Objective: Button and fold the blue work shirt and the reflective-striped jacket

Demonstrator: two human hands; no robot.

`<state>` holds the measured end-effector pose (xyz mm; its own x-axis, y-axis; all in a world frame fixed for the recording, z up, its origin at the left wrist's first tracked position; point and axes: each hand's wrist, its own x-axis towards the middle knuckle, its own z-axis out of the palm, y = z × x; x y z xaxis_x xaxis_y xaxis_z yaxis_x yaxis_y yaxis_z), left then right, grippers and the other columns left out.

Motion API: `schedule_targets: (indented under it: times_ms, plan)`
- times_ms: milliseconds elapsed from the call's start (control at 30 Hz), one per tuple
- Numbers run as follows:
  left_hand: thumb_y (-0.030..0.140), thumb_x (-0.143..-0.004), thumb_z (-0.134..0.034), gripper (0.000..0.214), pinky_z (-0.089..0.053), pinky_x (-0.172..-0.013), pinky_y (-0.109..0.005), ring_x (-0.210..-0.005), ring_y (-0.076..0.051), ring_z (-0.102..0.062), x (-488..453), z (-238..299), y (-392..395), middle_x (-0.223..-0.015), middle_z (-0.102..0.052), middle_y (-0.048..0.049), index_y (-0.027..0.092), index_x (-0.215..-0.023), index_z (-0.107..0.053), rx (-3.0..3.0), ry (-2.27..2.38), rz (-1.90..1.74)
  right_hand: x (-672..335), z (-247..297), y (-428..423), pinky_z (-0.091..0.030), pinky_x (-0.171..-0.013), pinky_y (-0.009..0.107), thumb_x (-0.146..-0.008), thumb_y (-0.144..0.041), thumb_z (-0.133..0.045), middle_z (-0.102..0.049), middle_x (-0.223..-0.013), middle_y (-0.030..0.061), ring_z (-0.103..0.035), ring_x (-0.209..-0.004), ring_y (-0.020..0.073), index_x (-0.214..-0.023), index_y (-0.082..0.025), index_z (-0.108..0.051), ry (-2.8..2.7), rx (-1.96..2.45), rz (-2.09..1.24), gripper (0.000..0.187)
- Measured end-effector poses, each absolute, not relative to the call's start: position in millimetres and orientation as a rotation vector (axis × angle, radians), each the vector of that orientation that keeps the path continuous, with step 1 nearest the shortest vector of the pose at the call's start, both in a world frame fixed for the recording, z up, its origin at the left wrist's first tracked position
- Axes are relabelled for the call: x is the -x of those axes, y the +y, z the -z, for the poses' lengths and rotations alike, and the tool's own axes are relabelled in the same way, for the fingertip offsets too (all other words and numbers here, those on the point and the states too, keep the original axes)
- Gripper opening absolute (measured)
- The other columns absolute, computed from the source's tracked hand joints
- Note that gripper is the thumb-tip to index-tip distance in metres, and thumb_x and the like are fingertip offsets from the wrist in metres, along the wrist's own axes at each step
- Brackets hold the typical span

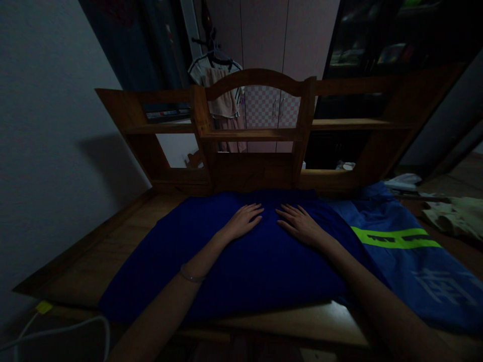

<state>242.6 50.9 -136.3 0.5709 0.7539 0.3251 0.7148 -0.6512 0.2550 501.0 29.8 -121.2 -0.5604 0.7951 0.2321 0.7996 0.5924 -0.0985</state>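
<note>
A dark blue garment (241,261) lies spread flat on a wooden surface (113,246). My left hand (243,220) rests palm down on its far middle, fingers apart. My right hand (300,223) lies flat beside it, a small gap between the two, fingers also spread. Neither hand grips the cloth. A thin bracelet (190,275) circles my left wrist.
A lighter blue garment with a yellow-green stripe (396,237) and pale lettering lies to the right. A wooden shelf frame (256,136) stands right behind the cloth. Clothes on a hanger (221,75) hang beyond. A white cable (56,329) runs at lower left. A pale cloth (456,216) is far right.
</note>
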Motion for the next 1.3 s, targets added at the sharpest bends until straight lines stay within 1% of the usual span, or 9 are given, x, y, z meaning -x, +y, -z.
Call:
schedule_targets:
  times_ms: [300,567,767,1300]
  plan:
    - [0.046,-0.094,-0.028,0.047,-0.022,-0.112,-0.041,-0.135,-0.019,-0.03,-242.8,135.4,50.7,-0.144,-0.037,-0.0029,0.027,-0.134,-0.043,-2.698,1.264,-0.612,-501.2,122.5,29.9,-0.017,-0.11,0.049,-0.092,-0.055,-0.022,-0.033,-0.146,0.0058,-0.025,-0.136,0.0249,-0.14,-0.027,-0.036,-2.56,1.315,0.042,0.057]
    - [0.045,-0.094,-0.027,0.046,-0.022,-0.111,-0.042,-0.135,-0.019,-0.029,-242.6,132.5,48.0,-0.144,-0.037,-0.003,0.028,-0.134,-0.042,-2.695,1.268,-0.595,-501.2,123.7,31.1,-0.017,-0.11,0.051,-0.092,-0.056,-0.023,-0.033,-0.146,0.006,-0.026,-0.136,0.0259,-0.139,-0.027,-0.037,-2.561,1.321,0.031,0.057]
    - [0.046,-0.094,-0.027,0.047,-0.022,-0.112,-0.04,-0.135,-0.019,-0.03,-242.7,133.9,49.4,-0.144,-0.038,-0.0026,0.028,-0.135,-0.042,-2.697,1.266,-0.608,-501.0,123.0,30.5,-0.018,-0.11,0.05,-0.092,-0.056,-0.022,-0.034,-0.146,0.006,-0.027,-0.135,0.0262,-0.139,-0.027,-0.037,-2.558,1.321,0.043,0.057]
    - [0.047,-0.094,-0.027,0.048,-0.021,-0.112,-0.04,-0.135,-0.019,-0.03,-242.4,137.0,51.9,-0.144,-0.037,-0.0026,0.027,-0.135,-0.042,-2.701,1.258,-0.613,-500.8,122.2,30.3,-0.017,-0.11,0.05,-0.093,-0.055,-0.023,-0.034,-0.146,0.0065,-0.026,-0.135,0.026,-0.139,-0.027,-0.037,-2.565,1.322,0.019,0.056]
